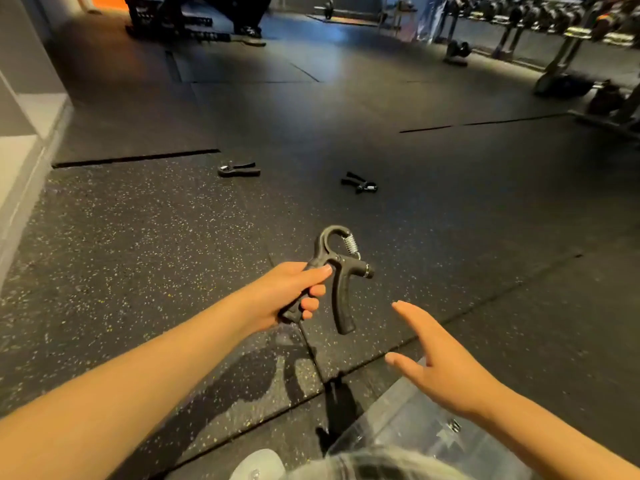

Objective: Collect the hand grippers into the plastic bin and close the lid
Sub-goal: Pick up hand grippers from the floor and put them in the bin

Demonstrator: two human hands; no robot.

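Note:
My left hand (pixel 289 296) grips one handle of a black hand gripper (pixel 341 271) with a steel spring, held above the speckled rubber floor. My right hand (pixel 440 368) hovers open, fingers spread, over the clear plastic bin (pixel 408 424) at the bottom of the view. At least one gripper shows dimly through the bin's wall. Two more black hand grippers lie on the floor farther off: one to the left (pixel 239 169), one to the right (pixel 360 183).
A grey wall and step (pixel 24 133) run along the left. Dumbbell racks (pixel 571 26) and loose dumbbells (pixel 457 51) line the far right. A person's feet and a black crate (pixel 194 19) are at the far back. A white shoe tip (pixel 258 464) shows at the bottom.

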